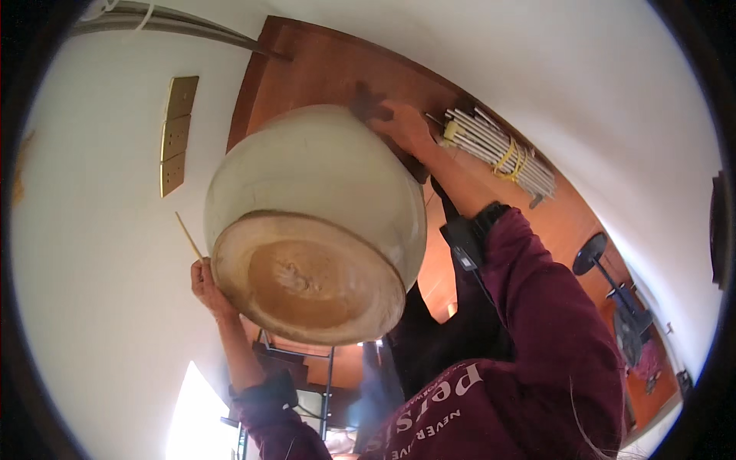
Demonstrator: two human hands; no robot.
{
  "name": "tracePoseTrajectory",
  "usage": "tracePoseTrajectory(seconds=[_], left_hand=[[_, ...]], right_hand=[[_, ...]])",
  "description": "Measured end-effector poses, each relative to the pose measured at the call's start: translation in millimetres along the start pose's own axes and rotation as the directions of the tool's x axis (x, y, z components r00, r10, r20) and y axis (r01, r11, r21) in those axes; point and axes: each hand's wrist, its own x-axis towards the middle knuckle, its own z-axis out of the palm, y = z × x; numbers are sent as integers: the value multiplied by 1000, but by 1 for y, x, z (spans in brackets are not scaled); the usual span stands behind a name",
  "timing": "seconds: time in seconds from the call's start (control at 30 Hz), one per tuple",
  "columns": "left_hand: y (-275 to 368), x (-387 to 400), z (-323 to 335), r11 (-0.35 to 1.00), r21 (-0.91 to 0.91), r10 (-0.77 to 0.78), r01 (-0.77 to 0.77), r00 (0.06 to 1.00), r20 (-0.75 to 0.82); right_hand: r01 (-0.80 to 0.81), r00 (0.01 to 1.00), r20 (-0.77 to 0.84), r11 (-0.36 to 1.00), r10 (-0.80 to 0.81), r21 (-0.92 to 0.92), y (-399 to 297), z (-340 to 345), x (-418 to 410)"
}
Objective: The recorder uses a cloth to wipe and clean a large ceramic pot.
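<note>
A large, round, pale-glazed ceramic pot [322, 167] is tipped so that its bare tan base [305, 282] faces me. My left hand [210, 290] is at the left edge of that base, with its fingers closed on a thin wooden stick [188, 234] that points up and away. On the far right side of the pot, my right hand [405, 129] grips around its upper edge. A dark patch, perhaps a shadow, lies by the right fingertips. The pot's mouth is turned away and hidden.
Brass-coloured wall sockets [175, 138] sit on the white wall at left. Cables [190, 29] run down to the reddish wood floor [339, 63]. A bundle of pale rods [500, 149], tied with yellow cord, lies along the right wall. Further right is a black round-based stand [591, 253].
</note>
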Motion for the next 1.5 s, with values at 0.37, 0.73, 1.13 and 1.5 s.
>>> tracePoseTrajectory(seconds=[0.37, 0.73, 1.13, 1.5], left_hand=[[7, -14, 1, 983, -140, -120, 119, 993, 5], [-12, -39, -24, 991, 55, -113, 124, 978, -174], [-26, -54, -20, 979, 176, -63, 103, 974, -216], [-43, -59, -38, 984, 118, -117, 134, 983, -141]], right_hand=[[-118, 992, 68, 938, 102, 327, 16, -21, -73], [95, 987, 127, 995, -97, 27, -24, -1, 24], [19, 951, 297, 972, -90, 233, -28, -38, -26], [44, 931, 347, 980, -111, 196, -33, -39, -19]])
